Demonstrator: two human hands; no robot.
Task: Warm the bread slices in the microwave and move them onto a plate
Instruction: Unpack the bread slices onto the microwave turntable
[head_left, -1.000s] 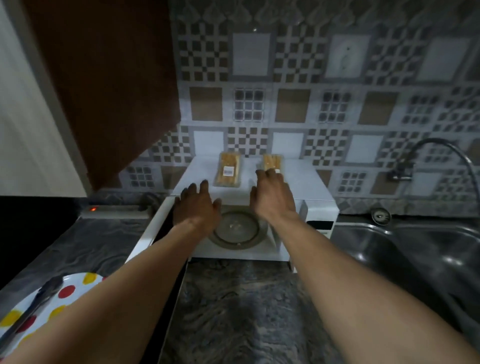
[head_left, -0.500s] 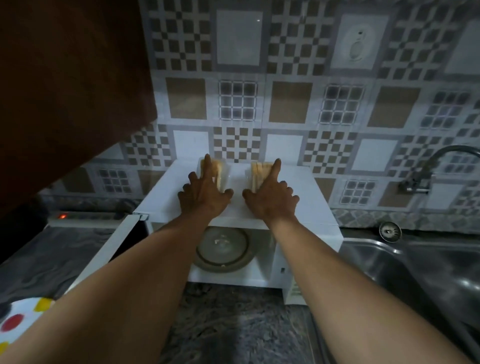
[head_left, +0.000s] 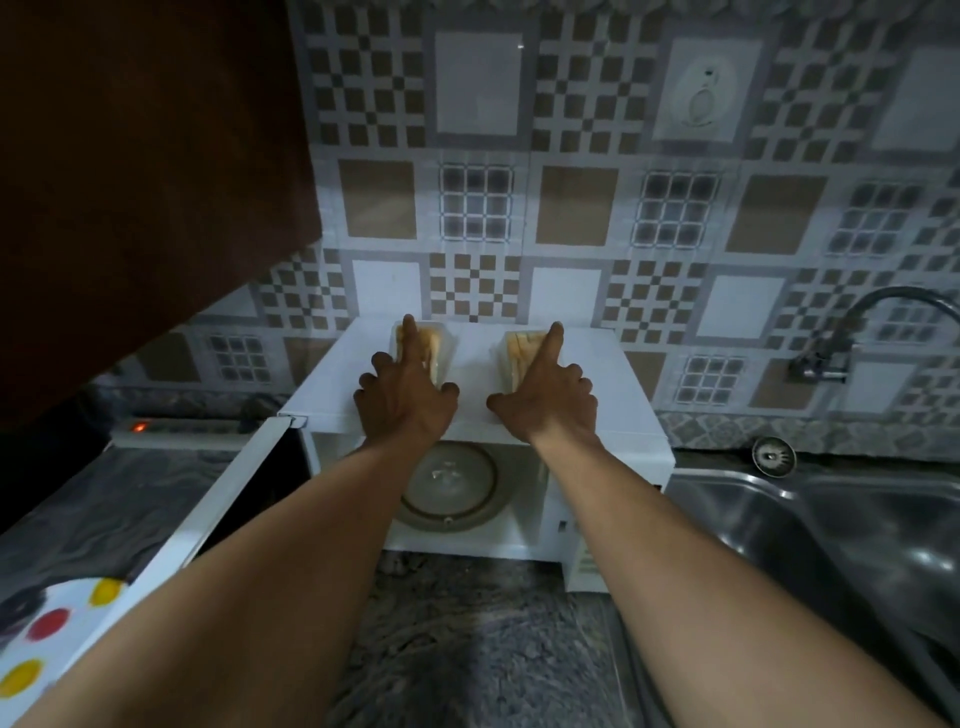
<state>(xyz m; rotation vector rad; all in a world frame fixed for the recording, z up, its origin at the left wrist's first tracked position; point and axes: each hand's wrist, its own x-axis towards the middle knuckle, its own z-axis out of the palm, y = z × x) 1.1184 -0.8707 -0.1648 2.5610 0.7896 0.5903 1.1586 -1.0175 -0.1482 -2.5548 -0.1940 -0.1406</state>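
Both bare forearms (head_left: 291, 545) reach forward side by side, palms down. The left hand (head_left: 408, 397) and right hand (head_left: 550, 400) mirror each other. Each index finger points straight ahead, the thumbs spread inward toward one another, and the remaining fingers (head_left: 574, 374) bend at the knuckles.

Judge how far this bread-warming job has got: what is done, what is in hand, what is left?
Done: the white microwave stands with its door open, its round glass turntable bare. In hand: the left hand grips the left clear-wrapped bread pack, the right hand the right clear-wrapped bread pack, both atop the microwave. Left: loading, warming, then moving slices onto the white plate with coloured dots.
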